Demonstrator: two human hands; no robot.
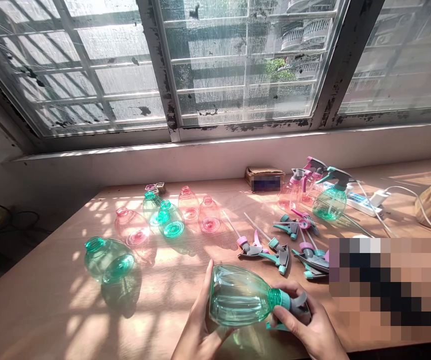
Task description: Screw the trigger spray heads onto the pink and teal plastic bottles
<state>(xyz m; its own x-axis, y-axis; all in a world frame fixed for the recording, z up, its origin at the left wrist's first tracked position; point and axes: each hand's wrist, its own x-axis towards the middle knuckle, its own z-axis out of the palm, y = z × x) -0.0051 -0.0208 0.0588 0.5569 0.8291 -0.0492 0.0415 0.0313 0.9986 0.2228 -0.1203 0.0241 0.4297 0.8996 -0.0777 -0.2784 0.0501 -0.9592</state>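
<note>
A clear green spray bottle [240, 295] lies sideways in the air above the near table, its base to the left and neck to the right. My left hand [202, 320] is wrapped around the base end, thumb and fingers on either side. Over at the neck, my right hand [309, 320] grips the grey and teal trigger sprayer [294, 302], whose teal collar sits on the bottle's mouth. Part of the sprayer is hidden behind the right fingers. Beyond the hands lie loose trigger sprayers [281, 257] with thin dip tubes, in grey, teal and pink.
Several open bottles, such as a green one [106, 260] and a pink one [209, 215], stand or lean at left. Fitted spray bottles [330, 200] stand at back right beside a power strip [363, 202] with cables. A cardboard box [264, 179] sits by the wall under the windows.
</note>
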